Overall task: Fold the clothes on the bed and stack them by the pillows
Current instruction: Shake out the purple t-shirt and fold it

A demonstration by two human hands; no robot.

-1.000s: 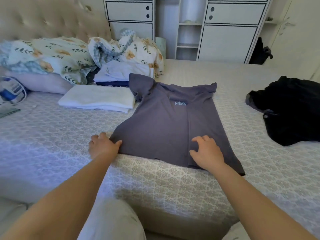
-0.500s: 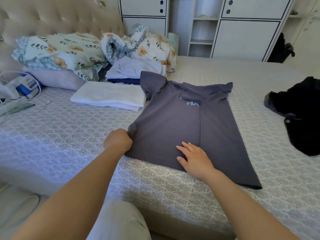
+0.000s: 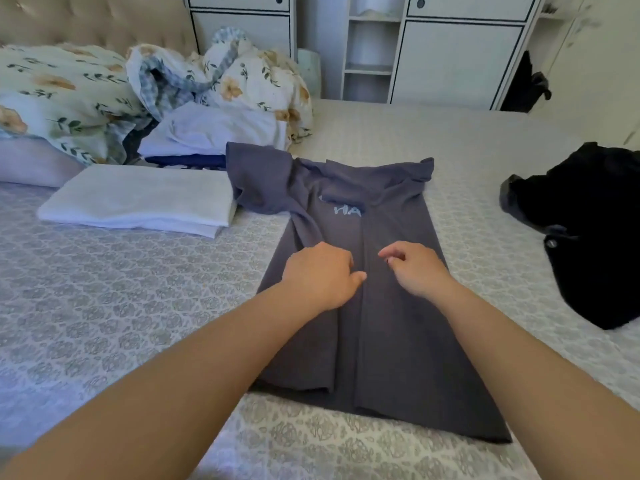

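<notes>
While both hands sit on the middle of the grey shirt (image 3: 388, 306), which lies lengthwise on the bed (image 3: 104, 306) with both long sides folded in to a centre seam, the left hand (image 3: 320, 275) has curled fingers bunching the left flap's edge and the right hand (image 3: 417, 268) looks loosely curled, pinching nothing I can confirm. Bare bedspread lies near-left and far-right of the shirt; the white folded stack (image 3: 138, 199) almost touches its left sleeve, with the pillows (image 3: 62, 95) beyond, and a black garment (image 3: 588, 230) sits right, cut off by the frame. Left fingertips are hidden, and the shirt's logo is partly covered.
</notes>
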